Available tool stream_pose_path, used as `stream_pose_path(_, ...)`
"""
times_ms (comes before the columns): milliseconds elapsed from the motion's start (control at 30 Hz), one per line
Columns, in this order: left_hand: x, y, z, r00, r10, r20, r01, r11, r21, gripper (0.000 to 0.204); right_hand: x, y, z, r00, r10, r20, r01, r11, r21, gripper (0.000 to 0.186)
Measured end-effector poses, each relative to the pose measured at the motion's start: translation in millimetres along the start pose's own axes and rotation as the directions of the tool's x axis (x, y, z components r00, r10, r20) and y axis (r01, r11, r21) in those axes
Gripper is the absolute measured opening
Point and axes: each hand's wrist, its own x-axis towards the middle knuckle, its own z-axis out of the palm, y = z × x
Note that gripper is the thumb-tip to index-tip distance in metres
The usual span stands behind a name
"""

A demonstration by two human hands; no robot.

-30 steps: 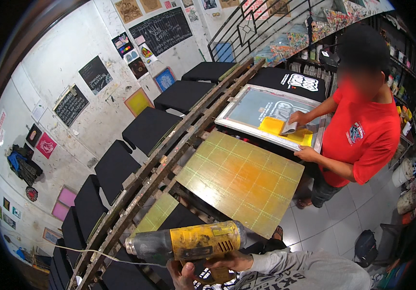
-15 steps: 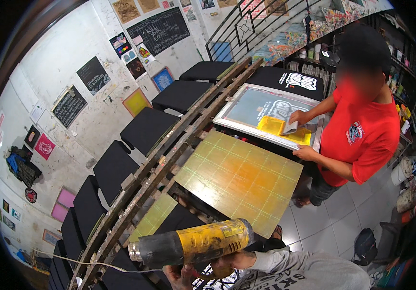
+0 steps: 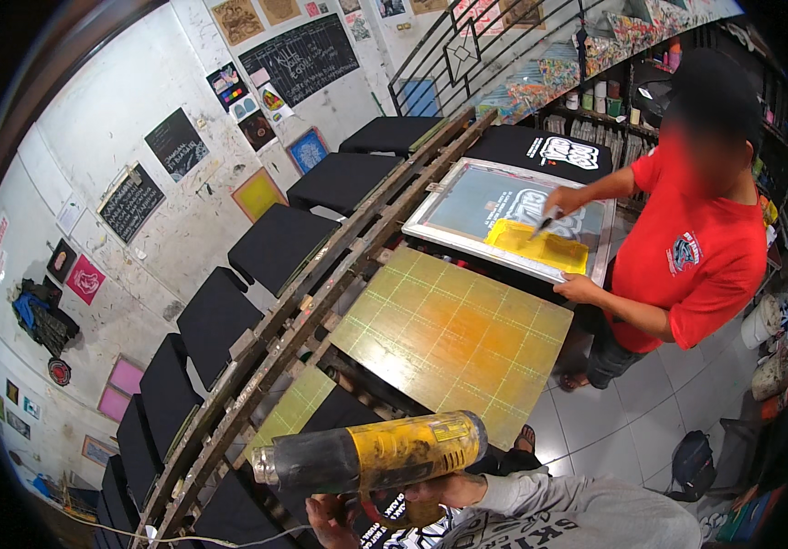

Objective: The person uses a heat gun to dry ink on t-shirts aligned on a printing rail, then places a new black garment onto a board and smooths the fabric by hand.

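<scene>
A worn yellow and black heat gun lies level across the bottom of the view, its metal nozzle pointing left. My right hand, coming out of a grey sleeve, is closed around it from underneath. My left hand is just below the gun's black barrel with its fingers bent; a thin cord runs up to it, and what those fingers hold is partly hidden. Beneath both hands shows black fabric with a white print.
A yellowish gridded board lies ahead. Beyond it a person in a red shirt works yellow ink over a framed screen. Black-covered boards line the long wooden rails on the left. A dark bag sits on the tiled floor.
The heat gun has shifted slightly right, and its cord hangs lower. The other person's hand has moved up off the yellow ink with a flat scraper, and the ink is spread more evenly.
</scene>
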Motion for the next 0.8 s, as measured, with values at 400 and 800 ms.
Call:
stream_pose_path(400, 15, 36, 38, 0.983, 0.181, 0.028, -0.178, 0.907, 0.381, 0.029, -3, -47, -78, 0.999, -0.032, 0.001, 0.030, 0.937, 0.347, 0.029)
stream_pose_path(800, 22, 34, 83, 0.941, 0.329, 0.083, -0.339, 0.890, 0.305, 0.022, -42, -58, -170, 0.968, -0.236, 0.085, 0.149, 0.812, 0.564, 0.020)
